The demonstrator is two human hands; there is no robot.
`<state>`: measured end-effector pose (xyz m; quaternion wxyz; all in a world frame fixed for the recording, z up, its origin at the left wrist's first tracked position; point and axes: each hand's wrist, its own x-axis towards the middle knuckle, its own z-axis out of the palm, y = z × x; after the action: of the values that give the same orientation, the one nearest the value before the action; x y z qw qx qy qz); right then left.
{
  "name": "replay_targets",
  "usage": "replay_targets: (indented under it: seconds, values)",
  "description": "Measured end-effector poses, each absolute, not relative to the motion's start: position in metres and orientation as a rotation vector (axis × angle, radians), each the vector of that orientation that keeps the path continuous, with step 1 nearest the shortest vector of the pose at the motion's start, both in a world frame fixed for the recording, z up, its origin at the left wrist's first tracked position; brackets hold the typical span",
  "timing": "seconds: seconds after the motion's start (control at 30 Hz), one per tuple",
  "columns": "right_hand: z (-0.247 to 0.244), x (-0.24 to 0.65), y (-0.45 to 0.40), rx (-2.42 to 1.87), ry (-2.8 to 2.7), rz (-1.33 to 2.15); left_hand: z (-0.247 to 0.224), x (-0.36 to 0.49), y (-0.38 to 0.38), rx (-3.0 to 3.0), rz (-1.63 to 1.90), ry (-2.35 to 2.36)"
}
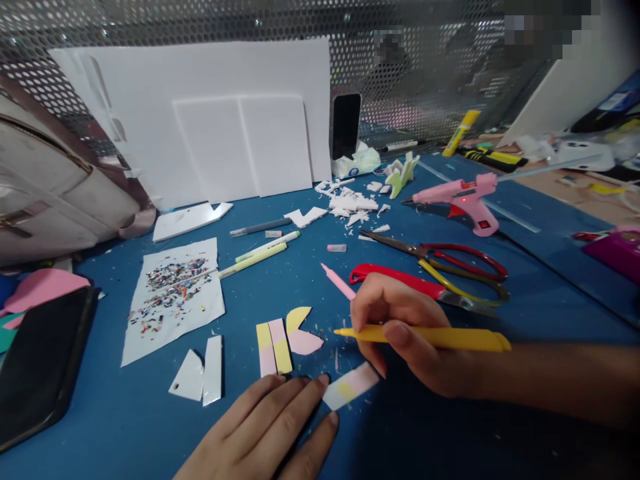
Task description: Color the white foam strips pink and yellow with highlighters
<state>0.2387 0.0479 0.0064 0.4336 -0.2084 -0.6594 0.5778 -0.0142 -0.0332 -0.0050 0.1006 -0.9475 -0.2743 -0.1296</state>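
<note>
My right hand [413, 340] grips a yellow felt-tip pen [463, 339], its tip pointing left above the table. Just below that tip lies a small white strip [356, 383] with a yellow patch and pale pink colouring. My left hand [267, 433] rests flat with fingers stretched, two fingertips at the strip's left end. Beyond those fingers are two strips [280, 343] in yellow and pink blocks, and a notched piece [303, 331], half yellow, half pink. A pink felt-tip pen [340, 281] sticks out from behind my right hand.
Scissors [440, 260], a red cutter [395, 280] and a pink glue gun [467, 197] lie at right. White scraps [353, 203] sit before a propped white board [125, 87]. At left are a paper of coloured bits [213, 303], a phone [45, 367] and a bag [55, 187].
</note>
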Motion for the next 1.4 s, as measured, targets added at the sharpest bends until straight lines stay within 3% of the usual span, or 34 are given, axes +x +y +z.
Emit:
replay_targets:
  seconds: [0.4, 0.47, 0.7, 1.1, 1.4]
  values:
    - [0.006, 0.237, 0.052, -0.504, -1.843, 1.074, -0.012, -0.012, -0.032, -2.755, -0.432, -0.727]
    - [0.007, 0.238, 0.054, -0.452, -1.898, 1.076, -0.015, -0.010, -0.032, -2.727, -0.491, -0.671]
    - [0.014, 0.237, 0.053, -0.414, -1.950, 1.206, -0.005, -0.014, -0.026, -2.770, -0.219, -0.556]
    - [0.006, 0.234, 0.054, -0.571, -2.257, 0.962, -0.006, -0.016, -0.025, -2.796, -0.249, -0.521]
    - [0.010, 0.236, 0.052, -0.578, -2.274, 0.972, -0.003, -0.014, -0.023, -2.802, -0.289, -0.546]
